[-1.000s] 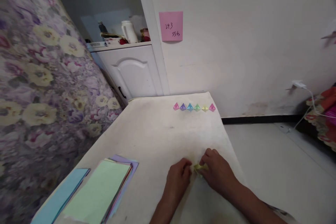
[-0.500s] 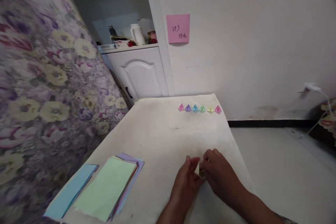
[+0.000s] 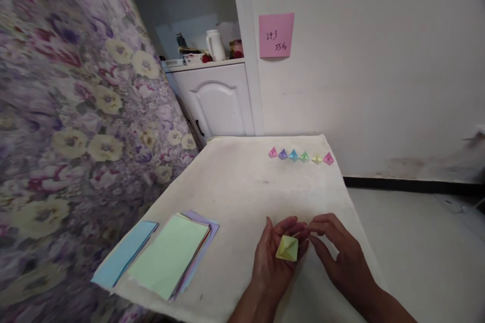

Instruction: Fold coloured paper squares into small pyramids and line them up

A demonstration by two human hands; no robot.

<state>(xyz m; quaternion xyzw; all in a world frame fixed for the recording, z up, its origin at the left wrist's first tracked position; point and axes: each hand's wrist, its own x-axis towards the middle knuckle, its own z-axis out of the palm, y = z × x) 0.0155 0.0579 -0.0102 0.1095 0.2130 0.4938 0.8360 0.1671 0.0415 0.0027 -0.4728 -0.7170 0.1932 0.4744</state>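
My left hand [image 3: 268,261] is palm up above the near right part of the table, its fingers slightly curled. In it rests a small yellow origami piece [image 3: 288,248], squarish, with creases meeting near its middle. My right hand [image 3: 343,251] hovers just to the right, thumb and fingers apart, nothing visible between them. Its fingertips are close to those of my left hand; I cannot tell whether they touch. Toward the far edge stands a row of small folded paper pieces [image 3: 293,155] in pink, purple, blue, green and yellow.
A stack of coloured paper [image 3: 170,255], pale green on top, lies at the left of the cloth-covered table [image 3: 235,186]. Blue paper sheets [image 3: 125,252] lie by the left edge. A floral curtain [image 3: 94,136] hangs along the left; a white cabinet [image 3: 215,106] stands behind.
My right hand has let go of the yellow origami piece and moved away to the right. My left hand has opened out flatter, showing the piece in its palm. The view has shifted slightly.
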